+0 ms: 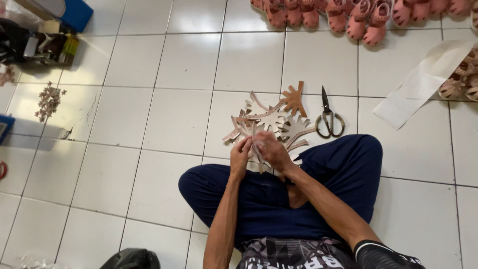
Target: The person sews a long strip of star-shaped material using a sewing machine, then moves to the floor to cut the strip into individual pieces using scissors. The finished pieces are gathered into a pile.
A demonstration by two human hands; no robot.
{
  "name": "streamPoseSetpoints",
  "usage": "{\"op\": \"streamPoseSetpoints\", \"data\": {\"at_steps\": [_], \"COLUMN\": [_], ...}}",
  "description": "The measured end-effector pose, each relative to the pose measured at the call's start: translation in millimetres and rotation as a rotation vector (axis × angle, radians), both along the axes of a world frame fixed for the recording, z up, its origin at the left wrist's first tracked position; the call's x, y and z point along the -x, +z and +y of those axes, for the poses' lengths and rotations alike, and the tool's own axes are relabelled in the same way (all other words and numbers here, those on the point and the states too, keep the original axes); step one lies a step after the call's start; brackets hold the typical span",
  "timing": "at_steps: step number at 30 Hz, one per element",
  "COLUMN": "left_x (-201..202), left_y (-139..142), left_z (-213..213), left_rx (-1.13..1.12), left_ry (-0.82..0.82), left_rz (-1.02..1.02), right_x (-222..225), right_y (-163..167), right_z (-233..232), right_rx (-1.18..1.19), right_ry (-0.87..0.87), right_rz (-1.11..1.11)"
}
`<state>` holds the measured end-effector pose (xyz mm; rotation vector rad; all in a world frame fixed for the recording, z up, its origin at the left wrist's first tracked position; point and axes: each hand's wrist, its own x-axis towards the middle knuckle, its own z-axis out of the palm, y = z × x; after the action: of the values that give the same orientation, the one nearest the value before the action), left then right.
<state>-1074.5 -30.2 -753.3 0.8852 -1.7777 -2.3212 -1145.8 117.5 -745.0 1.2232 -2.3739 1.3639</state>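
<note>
I sit cross-legged on a white tiled floor in dark blue trousers. My left hand (pixel 241 155) and my right hand (pixel 272 149) meet in front of my knees, both closed on one pale, branched cut-out piece (pixel 256 144). A loose pile of similar cut-out pieces (pixel 271 119), beige with one brown star-like piece (pixel 295 98) on top, lies on the floor just beyond my hands. Scissors (pixel 327 117) lie shut to the right of the pile.
Several pink sandals (pixel 348 15) line the top edge. A white paper strip (pixel 423 82) and more sandals (pixel 463 74) sit at the right. At the left are a blue box (pixel 74 12), dark clutter (pixel 30 45) and small pinkish scraps (pixel 49 99). A black bag (pixel 132 259) sits at the bottom.
</note>
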Motion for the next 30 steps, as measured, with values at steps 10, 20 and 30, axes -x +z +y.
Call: {"op": "streamPoseSetpoints", "data": {"at_steps": [10, 20, 30], "left_x": [5.5, 22.3, 36.1], "left_y": [-1.4, -5.2, 14.7], "left_z": [7.9, 6.2, 20.7], "left_rx": [0.300, 1.075, 0.769], "left_ry": [-0.204, -0.041, -0.095], "left_rz": [0.187, -0.022, 0.161], "right_x": [-4.1, 24.2, 28.1], "right_y": [5.2, 4.5, 2.3], "right_z": [36.4, 36.0, 58.1], "right_rx": [-0.109, -0.066, 0.655], "right_ry": [-0.300, -0.275, -0.115], "right_rz": [-1.059, -1.006, -1.136]}}
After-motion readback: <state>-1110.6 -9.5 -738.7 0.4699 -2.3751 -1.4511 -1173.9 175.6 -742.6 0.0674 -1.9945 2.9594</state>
